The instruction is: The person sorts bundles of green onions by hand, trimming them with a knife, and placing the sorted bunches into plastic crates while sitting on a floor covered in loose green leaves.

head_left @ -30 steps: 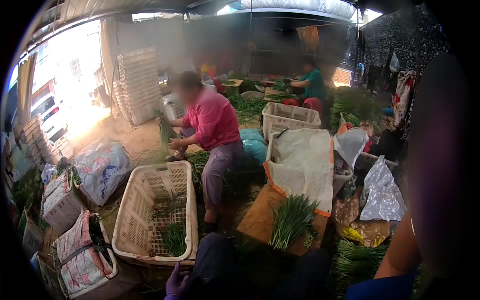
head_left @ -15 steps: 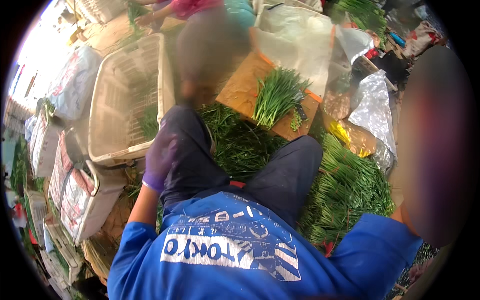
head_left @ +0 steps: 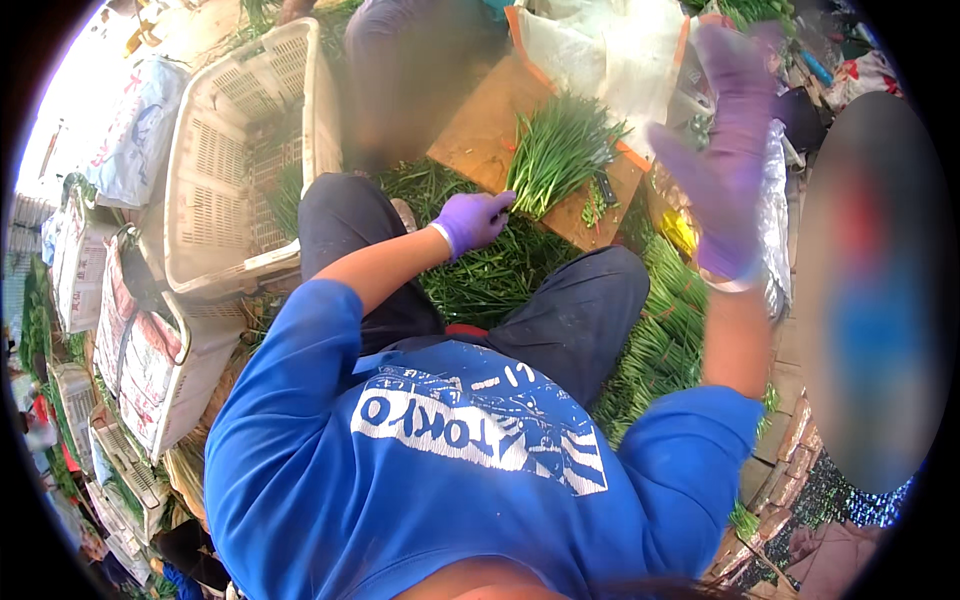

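A loose bunch of green chives (head_left: 560, 150) lies on a wooden board (head_left: 480, 115) in front of my knees. My left hand (head_left: 475, 222), in a purple glove, reaches to the near left end of the bunch. Its fingers are curled; whether they grip the stalks or something small is hidden. Raised to the right of the board is my right hand (head_left: 730, 150), also gloved in purple, open with thumb and fingers apart and nothing in it. A dark handle, perhaps a knife's (head_left: 606, 188), rests on the board beside small green trimmings (head_left: 594, 210).
Tied chive bundles (head_left: 665, 330) are piled by my right knee. Loose green leaves (head_left: 490, 280) cover the ground between my legs. A large pale plastic crate (head_left: 180, 190) stands at left, near covered crates (head_left: 140, 370). A white sack (head_left: 610, 60) lies beyond the board.
My left hand has left my left thigh and come to the chives. My right arm has swung in from the far right, bringing the open hand up beside the board.
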Tool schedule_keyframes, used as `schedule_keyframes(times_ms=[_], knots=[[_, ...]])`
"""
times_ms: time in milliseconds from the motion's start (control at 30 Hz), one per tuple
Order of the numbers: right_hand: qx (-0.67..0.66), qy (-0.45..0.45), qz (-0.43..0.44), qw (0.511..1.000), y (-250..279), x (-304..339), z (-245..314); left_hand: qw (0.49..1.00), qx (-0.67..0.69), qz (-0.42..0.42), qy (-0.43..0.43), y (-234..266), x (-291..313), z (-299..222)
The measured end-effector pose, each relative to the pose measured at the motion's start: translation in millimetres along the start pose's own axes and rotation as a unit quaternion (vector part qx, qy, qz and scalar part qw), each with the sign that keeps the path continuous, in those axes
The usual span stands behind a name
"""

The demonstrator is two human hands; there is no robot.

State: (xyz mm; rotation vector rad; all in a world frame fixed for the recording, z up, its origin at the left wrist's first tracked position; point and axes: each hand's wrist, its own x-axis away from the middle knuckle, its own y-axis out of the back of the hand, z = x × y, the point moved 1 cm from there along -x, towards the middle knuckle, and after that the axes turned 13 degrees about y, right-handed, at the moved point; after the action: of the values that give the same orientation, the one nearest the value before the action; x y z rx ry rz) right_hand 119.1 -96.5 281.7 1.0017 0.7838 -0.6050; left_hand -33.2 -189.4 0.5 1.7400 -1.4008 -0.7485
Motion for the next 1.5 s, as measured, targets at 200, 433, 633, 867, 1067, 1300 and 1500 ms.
schedule_keyframes(times_ms=[200, 433, 633, 867, 1067, 1300, 1500], knots=[[-0.213, -0.645, -0.268, 0.683, -82.5, 262.3, -157.8, 0.997, -0.073, 0.03, -0.011, -50.4, -48.7, -26.0], [-0.203, -0.74, -0.183, 0.614, -137.3, 291.8, -170.7, 0.973, 0.111, 0.001, 0.203, -86.3, -69.6, -21.0], [-0.101, -0.71, -0.075, 0.693, -142.2, 284.3, -183.6, 0.942, 0.259, 0.031, 0.21, -96.5, -68.3, 0.8], [-0.091, -0.73, -0.039, 0.676, -140.5, 269.7, -188.2, 0.987, 0.098, 0.04, 0.124, -78.9, -66.9, -5.8], [0.024, -0.701, 0.074, 0.708, -144.4, 275.1, -192.5, 0.983, -0.154, 0.088, 0.05, -80.6, -76.8, -12.2], [0.042, -0.715, -0.016, 0.698, -152.3, 256.8, -183.6, 0.968, -0.233, 0.03, -0.085, -78.1, -78.1, -3.7], [0.139, -0.665, 0.07, 0.731, -175.0, 265.8, -183.6, 0.976, -0.183, 0.107, -0.054, -81.4, -68.2, -13.3]])
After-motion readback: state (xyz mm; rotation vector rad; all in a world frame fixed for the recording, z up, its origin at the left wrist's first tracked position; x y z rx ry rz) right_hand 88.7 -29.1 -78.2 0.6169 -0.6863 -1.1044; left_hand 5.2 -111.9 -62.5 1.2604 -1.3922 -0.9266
